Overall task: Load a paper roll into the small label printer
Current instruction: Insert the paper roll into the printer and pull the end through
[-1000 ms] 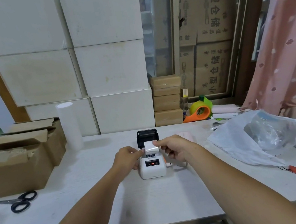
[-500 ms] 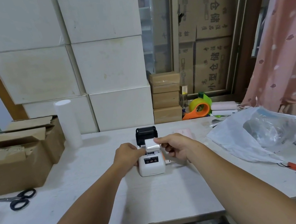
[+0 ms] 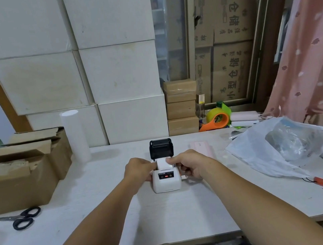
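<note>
Paper roll (image 3: 164,163), small and white, sits in the open top of the label printer (image 3: 166,181), in the middle of the bench (image 3: 170,215). It lies on its side, and its long way runs from left to right. One end points at each hand. The printer is white, with a dark strip and a red spot on its front. Its black lid (image 3: 161,148) stands up behind the roll. The left hand (image 3: 139,168) has its grip closed on the left end of the roll. The right hand (image 3: 187,163) has its grip closed on the right end. Black scissors (image 3: 23,217) lie far off to the left.
</note>
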A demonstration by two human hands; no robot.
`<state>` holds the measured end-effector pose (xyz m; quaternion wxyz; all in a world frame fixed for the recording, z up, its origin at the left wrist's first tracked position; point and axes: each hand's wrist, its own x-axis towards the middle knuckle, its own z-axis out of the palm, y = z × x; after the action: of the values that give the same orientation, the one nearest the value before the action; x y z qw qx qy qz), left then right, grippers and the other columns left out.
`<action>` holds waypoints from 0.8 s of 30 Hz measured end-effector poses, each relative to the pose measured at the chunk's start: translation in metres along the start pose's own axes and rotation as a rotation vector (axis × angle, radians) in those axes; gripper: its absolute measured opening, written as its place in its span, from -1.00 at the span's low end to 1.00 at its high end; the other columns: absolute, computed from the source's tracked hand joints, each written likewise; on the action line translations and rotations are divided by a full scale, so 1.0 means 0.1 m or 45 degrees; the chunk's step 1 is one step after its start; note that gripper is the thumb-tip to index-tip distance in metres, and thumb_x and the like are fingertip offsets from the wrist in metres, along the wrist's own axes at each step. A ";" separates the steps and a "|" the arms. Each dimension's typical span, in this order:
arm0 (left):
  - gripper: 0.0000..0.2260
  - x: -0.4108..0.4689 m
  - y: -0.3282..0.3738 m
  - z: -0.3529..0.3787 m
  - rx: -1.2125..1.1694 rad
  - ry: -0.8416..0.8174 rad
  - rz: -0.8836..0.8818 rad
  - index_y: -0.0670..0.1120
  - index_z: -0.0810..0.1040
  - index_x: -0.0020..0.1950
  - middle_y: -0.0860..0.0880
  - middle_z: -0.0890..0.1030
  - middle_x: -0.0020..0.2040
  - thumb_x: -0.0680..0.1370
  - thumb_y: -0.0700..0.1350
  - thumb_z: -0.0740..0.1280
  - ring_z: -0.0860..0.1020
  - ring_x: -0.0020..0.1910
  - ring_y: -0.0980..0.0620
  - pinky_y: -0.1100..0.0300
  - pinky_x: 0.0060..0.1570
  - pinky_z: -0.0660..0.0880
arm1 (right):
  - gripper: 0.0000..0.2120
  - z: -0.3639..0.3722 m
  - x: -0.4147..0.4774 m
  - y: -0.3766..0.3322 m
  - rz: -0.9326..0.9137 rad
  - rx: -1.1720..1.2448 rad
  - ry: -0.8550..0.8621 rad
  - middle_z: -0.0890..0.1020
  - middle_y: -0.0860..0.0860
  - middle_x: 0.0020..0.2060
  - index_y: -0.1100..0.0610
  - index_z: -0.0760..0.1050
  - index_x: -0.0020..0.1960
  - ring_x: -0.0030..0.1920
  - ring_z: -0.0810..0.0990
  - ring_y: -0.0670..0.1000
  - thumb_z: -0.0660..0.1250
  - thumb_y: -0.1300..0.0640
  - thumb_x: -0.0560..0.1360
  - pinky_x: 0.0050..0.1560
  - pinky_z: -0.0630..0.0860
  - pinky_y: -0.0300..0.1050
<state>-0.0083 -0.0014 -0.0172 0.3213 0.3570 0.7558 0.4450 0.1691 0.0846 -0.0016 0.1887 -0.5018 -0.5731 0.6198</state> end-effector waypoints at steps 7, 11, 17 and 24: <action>-0.78 0.03 0.02 -0.03 -0.038 -0.035 -0.027 -0.20 0.71 -0.02 -0.16 0.76 -0.04 0.39 -0.13 0.52 0.77 -0.26 -0.13 -0.05 0.10 0.69 | -0.78 -0.03 -0.05 -0.02 -0.062 -0.188 0.014 0.51 0.00 -0.37 0.12 0.59 -0.18 -0.59 0.42 -0.11 0.60 0.06 0.49 -0.45 0.27 -0.23; -0.69 0.03 0.02 -0.07 -0.067 -0.098 -0.032 -0.22 0.71 0.02 -0.20 0.75 -0.03 0.34 -0.11 0.54 0.78 -0.21 -0.16 -0.04 0.06 0.71 | -0.79 -0.01 -0.04 -0.01 -0.115 -0.163 0.011 0.61 0.05 -0.29 0.25 0.69 -0.01 -0.40 0.60 -0.05 0.59 0.12 0.50 -0.37 0.45 -0.22; -0.75 0.03 -0.04 -0.06 -0.115 -0.096 -0.019 -0.23 0.71 0.01 -0.22 0.76 -0.04 0.42 -0.12 0.55 0.78 -0.18 -0.16 -0.04 0.02 0.72 | -0.74 0.02 0.00 0.03 -0.157 -0.090 0.007 0.76 0.16 -0.10 0.36 0.71 0.07 -0.10 0.77 0.12 0.60 0.20 0.48 -0.04 0.72 -0.08; -0.78 0.02 -0.05 -0.07 -0.127 -0.099 -0.027 -0.23 0.72 0.00 -0.22 0.76 -0.04 0.43 -0.14 0.54 0.78 -0.18 -0.16 -0.05 0.02 0.72 | -0.75 0.07 0.06 0.08 -0.252 -0.220 0.093 0.79 0.14 -0.05 0.19 0.76 -0.08 0.03 0.77 0.17 0.65 0.04 0.36 0.18 0.70 0.21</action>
<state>-0.0161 -0.0043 -0.0194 0.3727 0.3496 0.7233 0.4645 0.1637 0.0837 -0.0118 0.2255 -0.4794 -0.6639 0.5278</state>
